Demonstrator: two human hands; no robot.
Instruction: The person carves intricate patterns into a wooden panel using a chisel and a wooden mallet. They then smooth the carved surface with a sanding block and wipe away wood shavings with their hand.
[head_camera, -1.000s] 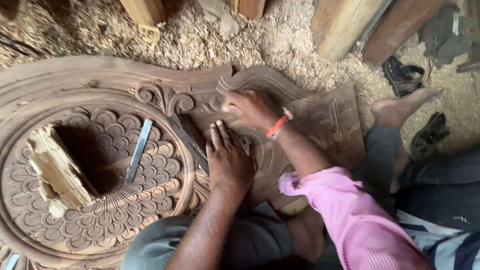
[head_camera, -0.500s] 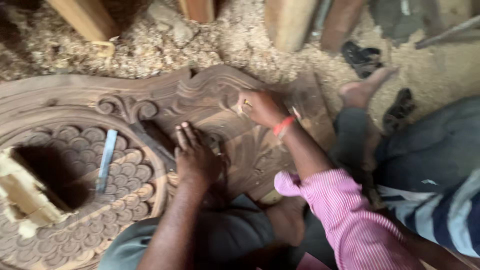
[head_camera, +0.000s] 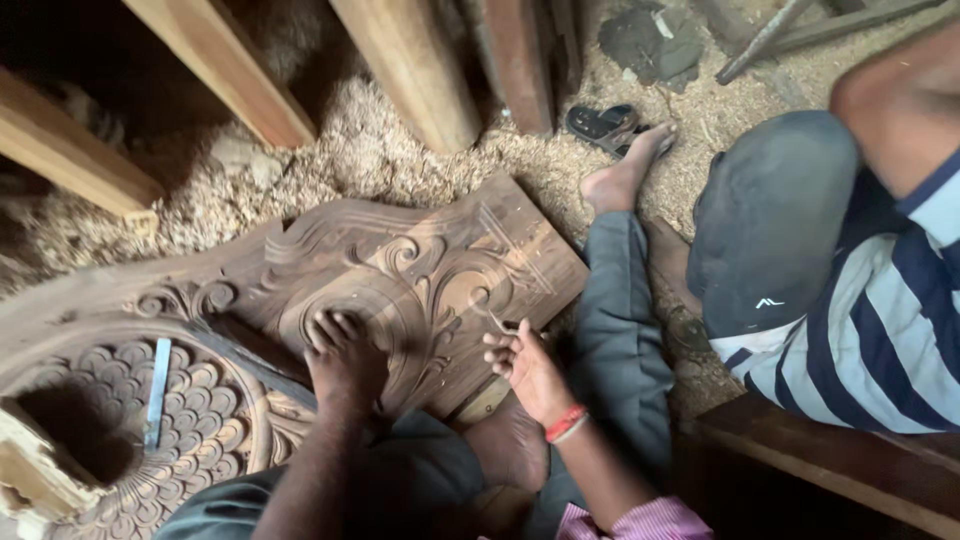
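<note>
A large dark carved wooden panel (head_camera: 440, 270) with scrollwork lies on the shaving-covered floor. My left hand (head_camera: 343, 360) rests flat on its carved surface, fingers apart, holding nothing. My right hand (head_camera: 525, 370), with a red band at the wrist, hovers at the panel's near right edge. A thin pale stick (head_camera: 500, 322) pokes out between its thumb and fingers. To the left, the panel continues into a round field of carved scales (head_camera: 200, 420) around a rough hole.
A flat metal blade (head_camera: 157, 392) lies on the scale carving. Another person in a striped shirt (head_camera: 880, 330) sits close on the right, knee (head_camera: 770, 220) raised. A bare foot (head_camera: 625, 175) and a sandal (head_camera: 603, 122) lie beyond the panel. Timber beams (head_camera: 420, 70) lean at the back.
My right hand has pulled back off the carving to the panel's near edge. My left hand stays flat on the wood. The view has swung right, bringing in the other person.
</note>
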